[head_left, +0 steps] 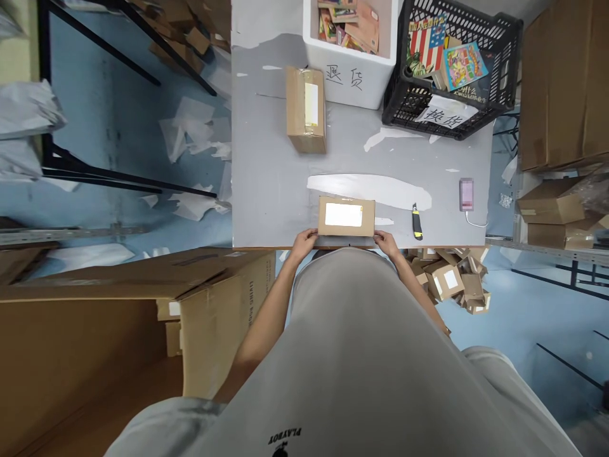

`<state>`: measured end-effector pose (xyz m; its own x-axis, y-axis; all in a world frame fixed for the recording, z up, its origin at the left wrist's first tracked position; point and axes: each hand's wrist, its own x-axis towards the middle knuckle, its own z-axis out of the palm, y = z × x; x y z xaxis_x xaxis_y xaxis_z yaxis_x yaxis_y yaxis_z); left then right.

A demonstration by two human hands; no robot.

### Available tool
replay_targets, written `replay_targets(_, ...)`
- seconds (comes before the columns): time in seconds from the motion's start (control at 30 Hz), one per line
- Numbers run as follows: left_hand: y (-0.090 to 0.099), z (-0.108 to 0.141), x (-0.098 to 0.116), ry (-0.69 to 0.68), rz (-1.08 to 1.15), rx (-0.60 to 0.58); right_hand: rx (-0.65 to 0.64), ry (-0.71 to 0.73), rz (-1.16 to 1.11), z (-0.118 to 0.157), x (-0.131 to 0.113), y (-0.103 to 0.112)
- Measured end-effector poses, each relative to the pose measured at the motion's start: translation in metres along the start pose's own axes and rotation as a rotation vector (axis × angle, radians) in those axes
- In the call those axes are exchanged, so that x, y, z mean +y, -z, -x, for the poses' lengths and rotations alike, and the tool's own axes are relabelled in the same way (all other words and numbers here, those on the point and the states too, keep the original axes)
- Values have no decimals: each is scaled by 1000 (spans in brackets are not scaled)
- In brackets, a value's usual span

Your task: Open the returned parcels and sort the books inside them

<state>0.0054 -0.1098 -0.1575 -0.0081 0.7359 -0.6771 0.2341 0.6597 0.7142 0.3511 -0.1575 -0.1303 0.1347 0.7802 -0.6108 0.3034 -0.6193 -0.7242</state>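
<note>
A small cardboard box (368, 219) with a white label on top lies on the grey table near its front edge. My left hand (304, 242) is at the box's lower left corner, its fingers closed against that side. At the lower right corner, my right hand (386, 242) holds the opposite side with fingertips and thumb. The undersides of the fingers are hidden. A yellow and black box cutter (417, 222) lies to the right of the box, apart from my right hand.
Another taped cardboard box (295, 111) stands farther back. Behind it are a white bin (352, 79) and a black crate (457, 120), both with books. A phone (467, 194) with a cable lies at right. A large open carton (223, 330) stands left of me, and small boxes (447, 282) are heaped on the floor at right.
</note>
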Motion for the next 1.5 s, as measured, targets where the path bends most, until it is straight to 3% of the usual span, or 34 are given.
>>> replay_targets(0.17,3,3,20,-78,-14,32,35,88,-4,5,-17,9)
replay_targets(0.33,10,11,47,-324,-101,147,138,212,-9,5,-41,19)
replay_targets(0.43,12,12,54,-366,-148,195,155,210,43,1,-50,16)
replay_targets(0.63,9,5,46,-224,-144,227,129,213,68,-4,-48,-3)
replay_targets(0.9,8,4,38,-250,-91,191,147,122,25,-1,-39,-14)
replay_targets(1.07,8,2,33,-286,-51,196,132,64,31,15,-30,-17)
replay_targets(1.33,7,-8,25,-300,0,153,188,19,205,57,-30,-6)
replay_targets(1.5,19,-20,20,-350,-114,89,174,9,237,67,-24,-6)
